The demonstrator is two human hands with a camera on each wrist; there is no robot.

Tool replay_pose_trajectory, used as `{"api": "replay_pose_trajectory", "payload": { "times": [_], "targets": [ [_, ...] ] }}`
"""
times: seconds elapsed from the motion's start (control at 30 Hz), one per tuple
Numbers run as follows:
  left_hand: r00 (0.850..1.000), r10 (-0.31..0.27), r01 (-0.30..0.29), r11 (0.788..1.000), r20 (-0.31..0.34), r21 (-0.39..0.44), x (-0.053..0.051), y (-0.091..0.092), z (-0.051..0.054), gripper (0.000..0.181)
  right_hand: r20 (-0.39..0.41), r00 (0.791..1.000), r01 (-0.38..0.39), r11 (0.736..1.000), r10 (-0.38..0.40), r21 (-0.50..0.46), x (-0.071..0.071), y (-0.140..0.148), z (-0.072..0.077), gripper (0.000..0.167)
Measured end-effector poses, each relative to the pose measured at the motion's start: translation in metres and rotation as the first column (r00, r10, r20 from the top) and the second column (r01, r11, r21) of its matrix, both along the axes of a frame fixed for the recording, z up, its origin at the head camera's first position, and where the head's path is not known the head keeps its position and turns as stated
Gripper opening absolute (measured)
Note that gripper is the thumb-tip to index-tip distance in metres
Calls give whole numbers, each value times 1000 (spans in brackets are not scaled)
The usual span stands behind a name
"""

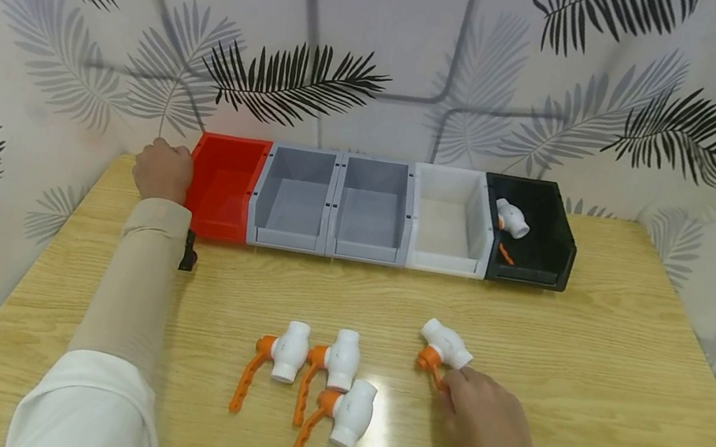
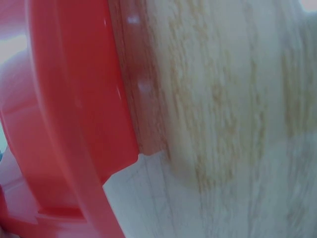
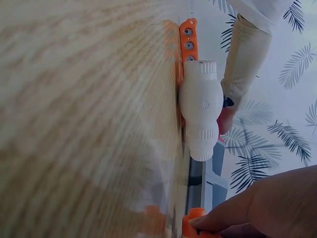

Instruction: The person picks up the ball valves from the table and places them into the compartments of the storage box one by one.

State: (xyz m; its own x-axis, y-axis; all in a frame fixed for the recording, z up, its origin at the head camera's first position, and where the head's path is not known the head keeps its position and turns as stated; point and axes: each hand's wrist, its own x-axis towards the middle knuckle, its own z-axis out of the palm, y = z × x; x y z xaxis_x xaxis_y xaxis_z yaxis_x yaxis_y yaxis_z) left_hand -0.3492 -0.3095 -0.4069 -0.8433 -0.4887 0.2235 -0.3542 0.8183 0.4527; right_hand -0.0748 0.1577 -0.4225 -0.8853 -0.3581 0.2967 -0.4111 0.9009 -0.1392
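Observation:
My right hand (image 1: 489,418) pinches the orange lever of a white plastic ball valve (image 1: 448,343) low over the table's right half. In the right wrist view, the fingertips are on an orange lever (image 3: 195,220), with the rest of that valve out of frame. Several other ball valves lie left of it: one at left (image 1: 290,351), one in the middle (image 1: 344,358) and one nearer me (image 1: 354,415). My left hand (image 1: 163,171) is at the left side of a red bin (image 1: 216,230), its fingers hidden from view.
Right of the red bin stand two grey bins (image 1: 290,240), a white bin (image 1: 441,262) and a black bin (image 1: 528,276). Inside the black one lies a ball valve (image 1: 512,219). A leaf-patterned cloth (image 1: 391,37) hangs behind the wooden table (image 1: 627,367).

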Motion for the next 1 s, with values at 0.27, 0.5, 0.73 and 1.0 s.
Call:
{"api": "replay_pose_trajectory", "payload": {
  "times": [0.27, 0.5, 0.73, 1.0],
  "targets": [
    [1000, -1, 1, 1000, 4, 0, -4, -2, -2, 44, -22, 1000, -17, 999, 16, -36, 0, 0, 2, 15],
    [1000, 3, -3, 1000, 7, 14, -7, -5, -6, 44, -34, 999, -41, 994, 38, -99, -3, -2, 4, 12],
    [1000, 3, -3, 1000, -4, 13, -8, -6, -8, 43, -72, 997, -48, 992, 39, -121, -9, 0, 8, 11],
    [1000, 4, -4, 1000, -4, 18, -4, -4, -4, 42, 21, 1000, 10, 986, -7, -165, -19, 3, 14, 9]
  ]
}}
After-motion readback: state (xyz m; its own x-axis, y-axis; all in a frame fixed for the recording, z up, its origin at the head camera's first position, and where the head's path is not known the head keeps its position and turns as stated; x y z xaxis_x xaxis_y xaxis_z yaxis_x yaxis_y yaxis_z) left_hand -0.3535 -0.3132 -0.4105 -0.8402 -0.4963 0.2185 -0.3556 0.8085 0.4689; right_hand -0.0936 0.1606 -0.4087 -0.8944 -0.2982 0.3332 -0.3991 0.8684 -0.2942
